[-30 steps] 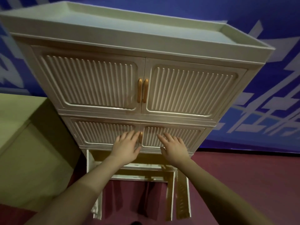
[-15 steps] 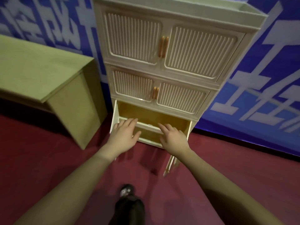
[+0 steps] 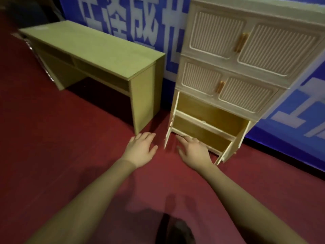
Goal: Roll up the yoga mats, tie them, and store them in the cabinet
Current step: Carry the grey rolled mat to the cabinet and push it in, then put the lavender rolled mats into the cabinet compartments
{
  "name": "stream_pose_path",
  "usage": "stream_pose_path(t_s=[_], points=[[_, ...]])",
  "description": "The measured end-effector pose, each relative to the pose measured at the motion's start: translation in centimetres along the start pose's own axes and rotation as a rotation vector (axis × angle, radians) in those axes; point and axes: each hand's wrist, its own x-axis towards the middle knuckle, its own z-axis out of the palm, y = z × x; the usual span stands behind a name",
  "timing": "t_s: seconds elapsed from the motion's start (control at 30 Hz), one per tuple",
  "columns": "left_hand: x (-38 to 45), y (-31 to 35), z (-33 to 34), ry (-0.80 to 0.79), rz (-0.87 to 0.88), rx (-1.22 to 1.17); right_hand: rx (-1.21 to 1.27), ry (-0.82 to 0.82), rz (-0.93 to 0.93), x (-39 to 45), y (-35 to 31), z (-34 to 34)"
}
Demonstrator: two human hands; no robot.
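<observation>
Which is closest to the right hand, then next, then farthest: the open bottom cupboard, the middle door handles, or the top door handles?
From the right hand:
1. Open bottom cupboard, just ahead of the fingers.
2. Middle door handles, higher up.
3. Top door handles, highest.

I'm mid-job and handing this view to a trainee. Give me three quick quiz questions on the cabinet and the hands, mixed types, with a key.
1. True or false: the bottom compartment of the tall cream ribbed-door cabinet stands open.
2. Multiple choice: what does the left hand hold? A) a rolled mat B) a door handle C) nothing
3. Fill in: the pale green wooden desk stands on the cabinet's ____ side in the head view.

Key
1. True; its doors are swung out, while the two upper pairs are closed.
2. C; both it and the right hand are open with fingers spread over the dark red carpet.
3. Left.
</observation>
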Motion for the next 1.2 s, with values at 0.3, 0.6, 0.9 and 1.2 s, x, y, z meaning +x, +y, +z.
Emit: stream_pose_path(t_s=[0.3, 0.6, 0.9, 1.2], points=[[-21.0, -10.9, -2.7, -0.046, -0.184, -0.041, 0.027, -0.089, -0.089, -11.6, -19.5, 4.9], [-42.5, -16.0, -2.6, 0.061, -0.429, -0.048, 0.032, -0.136, -0.336, -22.9, -32.8, 6.4], [-60.8, -15.0, -1.6, -0.012, -0.600, -0.060, 0.001, -0.268, -0.488, -36.2, -39.8, 9.7], [-76.8, -17.9, -2.7, 0.042, -0.657, -0.042, -0.018, -0.296, -0.588, -46.4, -50.5, 11.8]])
